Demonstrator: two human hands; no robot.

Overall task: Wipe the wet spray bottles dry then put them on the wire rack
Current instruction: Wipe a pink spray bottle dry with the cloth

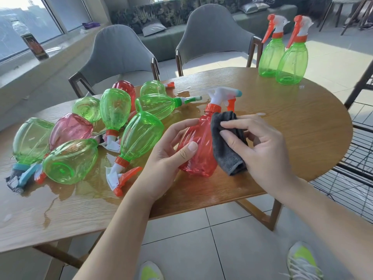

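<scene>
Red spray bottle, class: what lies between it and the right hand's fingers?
In the head view, a dark grey cloth lies between the red spray bottle and the right hand, whose fingers press it against the bottle's side.

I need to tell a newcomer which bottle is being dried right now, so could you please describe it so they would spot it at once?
Start at the oval wooden table and look to its near edge, right of the heap of lying bottles. There the left hand grips a red spray bottle while the right hand presses a dark grey cloth to it. It is the only bottle held, and its white trigger head has a teal nozzle.
</scene>
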